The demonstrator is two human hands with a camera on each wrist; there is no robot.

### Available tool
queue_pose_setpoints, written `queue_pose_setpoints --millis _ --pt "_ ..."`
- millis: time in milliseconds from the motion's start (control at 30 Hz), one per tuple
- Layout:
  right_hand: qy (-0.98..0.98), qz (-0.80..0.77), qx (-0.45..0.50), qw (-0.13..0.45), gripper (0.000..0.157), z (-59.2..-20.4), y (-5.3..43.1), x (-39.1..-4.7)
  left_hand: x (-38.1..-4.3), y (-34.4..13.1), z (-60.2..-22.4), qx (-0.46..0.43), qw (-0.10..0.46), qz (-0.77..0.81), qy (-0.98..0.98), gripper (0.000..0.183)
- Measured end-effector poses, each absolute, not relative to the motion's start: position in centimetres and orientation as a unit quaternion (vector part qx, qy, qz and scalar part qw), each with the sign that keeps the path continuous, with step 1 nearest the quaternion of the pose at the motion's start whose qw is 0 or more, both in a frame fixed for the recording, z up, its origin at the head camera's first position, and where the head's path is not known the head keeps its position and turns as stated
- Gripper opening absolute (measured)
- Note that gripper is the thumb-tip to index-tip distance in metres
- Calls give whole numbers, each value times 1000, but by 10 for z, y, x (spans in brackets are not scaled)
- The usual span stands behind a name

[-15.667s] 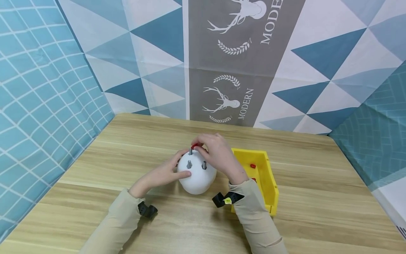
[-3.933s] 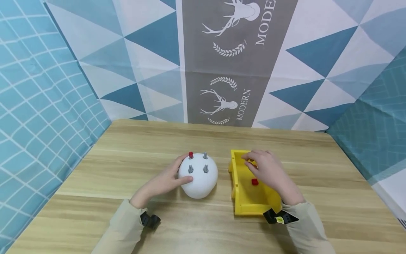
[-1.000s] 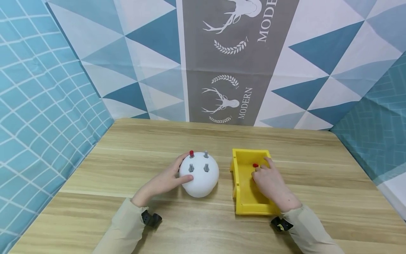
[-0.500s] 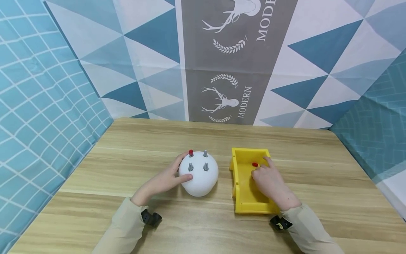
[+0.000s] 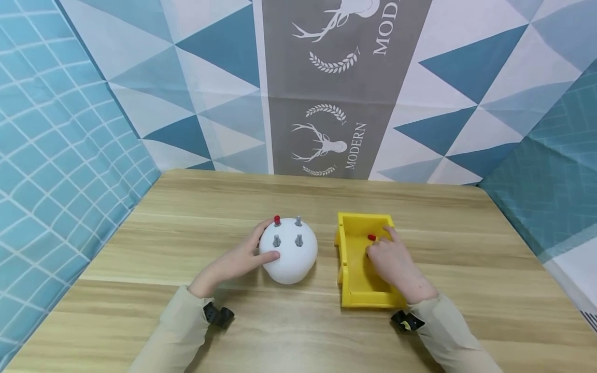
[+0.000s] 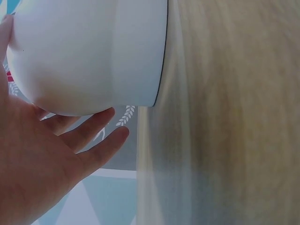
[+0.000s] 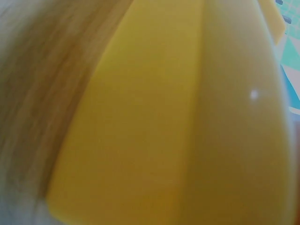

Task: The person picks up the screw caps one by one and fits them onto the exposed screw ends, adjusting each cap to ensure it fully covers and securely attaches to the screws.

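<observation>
A white dome-shaped body [image 5: 290,264] stands on the table with metal threaded posts [image 5: 299,240] on top. The rear-left post carries a small red cap [image 5: 277,220]; the others are bare. My left hand [image 5: 238,261] holds the dome from the left, thumb on its front and fingers around the far side. In the left wrist view, fingertips [image 6: 107,114] lie along the white wall. My right hand [image 5: 392,261] reaches into a yellow bin [image 5: 368,299], one finger stretched toward the far right corner, the others bent downward. Another red cap [image 5: 371,237] lies beside them. I cannot tell whether they pinch anything.
The wooden table [image 5: 210,207] ends at a patterned backdrop [image 5: 317,93] behind. The bin stands right of the dome, with a gap of table between. Its yellow wall [image 7: 140,117] fills most of the blurred right wrist view.
Earlier my right hand was at the rear-left post with a red piece; later that post shows the cap and the hand is over the bin. Over the last second it stays low inside.
</observation>
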State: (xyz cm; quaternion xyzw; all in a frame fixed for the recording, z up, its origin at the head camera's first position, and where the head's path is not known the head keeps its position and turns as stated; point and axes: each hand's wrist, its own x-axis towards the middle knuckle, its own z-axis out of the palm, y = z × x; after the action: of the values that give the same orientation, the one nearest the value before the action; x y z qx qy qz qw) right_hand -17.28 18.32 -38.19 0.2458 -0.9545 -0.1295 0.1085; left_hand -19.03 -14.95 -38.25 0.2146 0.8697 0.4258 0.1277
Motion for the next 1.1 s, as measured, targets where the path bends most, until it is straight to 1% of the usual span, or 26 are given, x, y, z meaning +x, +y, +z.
queue_pose_setpoints --millis 100,467,733,1000,1100 --pt "-957 -126 241 106 14 -382 182 -174 -191 -150 -382 217 126 423 871 84" --pt "-955 -88 248 135 10 -380 181 -174 -191 -151 -383 229 114 425 868 83" --pt "-955 -73 252 140 13 -376 178 -173 -191 -150 -382 219 121 422 871 85" --pt "-964 -39 237 111 6 -353 168 -171 -191 -150 -383 218 122 427 869 85" --pt "-965 -24 237 113 3 -343 163 -171 -191 -151 -383 217 122 427 869 85"
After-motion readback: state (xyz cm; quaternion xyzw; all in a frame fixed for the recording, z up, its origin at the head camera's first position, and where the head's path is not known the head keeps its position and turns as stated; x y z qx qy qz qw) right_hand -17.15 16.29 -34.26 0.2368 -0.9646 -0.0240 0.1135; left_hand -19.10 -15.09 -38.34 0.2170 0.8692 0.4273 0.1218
